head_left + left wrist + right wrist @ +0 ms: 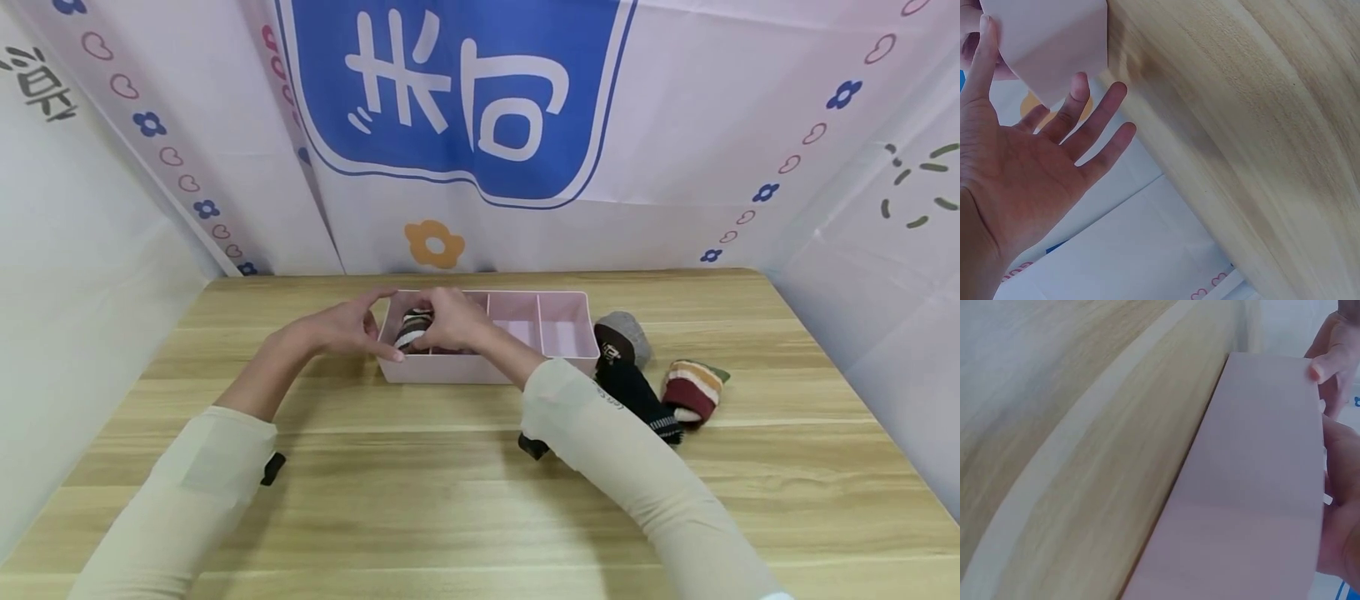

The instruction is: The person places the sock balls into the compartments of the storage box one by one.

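Observation:
A long pink divided box (450, 371) sits toward the back of the table. In its left-end compartment lies a rolled striped sock (414, 325), dark and white. My right hand (453, 321) reaches down over the box and pinches this sock between thumb and fingers. At the left end, my left hand (341, 329) has its thumb at the front rim and its fingers spread by the back corner. The left wrist view shows that hand (1029, 156) with its palm bare. In the right wrist view the box's front wall hides the sock and my right fingertips.
Right of the box lie a grey and brown rolled sock (626, 333), a black sock (637, 392) partly behind my right sleeve, and a rolled sock striped maroon, white and orange (693, 392). Dividers (539, 325) split the box. A printed cloth (525, 242) hangs behind the table.

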`<action>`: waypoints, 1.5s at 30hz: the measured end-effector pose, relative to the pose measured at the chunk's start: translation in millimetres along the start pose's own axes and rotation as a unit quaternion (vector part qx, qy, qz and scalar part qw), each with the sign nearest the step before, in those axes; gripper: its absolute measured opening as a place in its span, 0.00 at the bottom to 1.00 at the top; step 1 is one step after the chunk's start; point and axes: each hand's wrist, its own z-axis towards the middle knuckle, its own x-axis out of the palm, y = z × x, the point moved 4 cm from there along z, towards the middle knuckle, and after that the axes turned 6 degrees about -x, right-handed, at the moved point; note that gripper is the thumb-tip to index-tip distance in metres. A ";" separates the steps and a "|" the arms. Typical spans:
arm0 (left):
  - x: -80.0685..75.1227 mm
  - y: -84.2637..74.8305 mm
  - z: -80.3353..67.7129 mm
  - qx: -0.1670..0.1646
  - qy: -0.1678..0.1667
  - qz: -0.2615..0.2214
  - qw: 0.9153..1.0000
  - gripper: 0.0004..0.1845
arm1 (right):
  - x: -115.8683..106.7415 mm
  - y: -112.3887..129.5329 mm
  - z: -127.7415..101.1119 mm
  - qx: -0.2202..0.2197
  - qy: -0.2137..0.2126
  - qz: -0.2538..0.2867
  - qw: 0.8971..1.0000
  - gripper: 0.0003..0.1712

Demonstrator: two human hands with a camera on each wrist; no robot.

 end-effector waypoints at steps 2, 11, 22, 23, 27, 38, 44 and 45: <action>0.0 0.8 -0.1 -0.003 0.002 -0.001 1.000 0.63 | -1.9 1.0 -1.8 -0.011 0.001 0.010 1.000 0.34; 0.0 3.4 0.6 -0.007 0.002 0.012 1.000 0.64 | -19.0 13.1 -16.0 -0.052 0.004 0.028 0.998 0.30; -0.4 0.8 -0.1 -0.005 0.008 0.018 1.000 0.65 | -48.4 13.5 -41.8 -0.078 -0.017 0.049 0.996 0.23; -0.2 0.6 0.0 -0.005 0.009 0.017 1.000 0.65 | -51.0 11.6 -45.4 -0.076 -0.020 0.054 0.995 0.22; -0.2 -0.1 0.2 0.001 0.012 0.015 1.000 0.64 | -61.2 2.3 -60.0 -0.070 -0.036 0.065 0.995 0.22; -0.6 1.2 0.4 -0.003 0.013 0.020 1.000 0.64 | -92.1 -22.9 -97.2 -0.077 -0.076 0.068 0.992 0.20; -0.2 1.8 -0.3 -0.015 0.013 0.024 1.000 0.65 | -106.7 -35.4 -112.2 -0.067 -0.086 0.055 0.993 0.21; -0.1 1.3 -0.5 -0.015 0.013 0.024 1.000 0.65 | -108.8 -38.1 -114.6 -0.064 -0.087 0.052 0.993 0.21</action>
